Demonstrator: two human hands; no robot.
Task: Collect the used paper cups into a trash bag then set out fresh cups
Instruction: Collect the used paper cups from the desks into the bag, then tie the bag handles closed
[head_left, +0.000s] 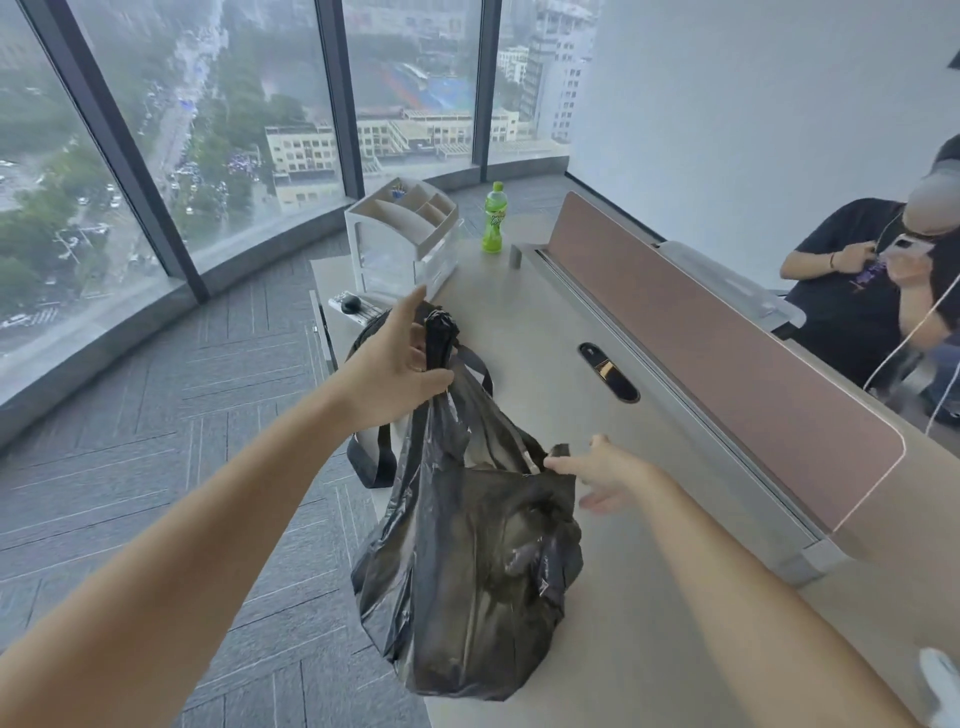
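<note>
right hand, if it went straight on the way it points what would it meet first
Most likely the loose handle of the black trash bag, which stands right at the fingertips of the right hand; whether they already touch is unclear. The left hand holds the bag's other handle up.

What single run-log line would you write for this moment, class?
stage: bagging | black trash bag: at desk edge | left hand: grips one handle | right hand: touches other handle | fresh cups: none in view
</note>
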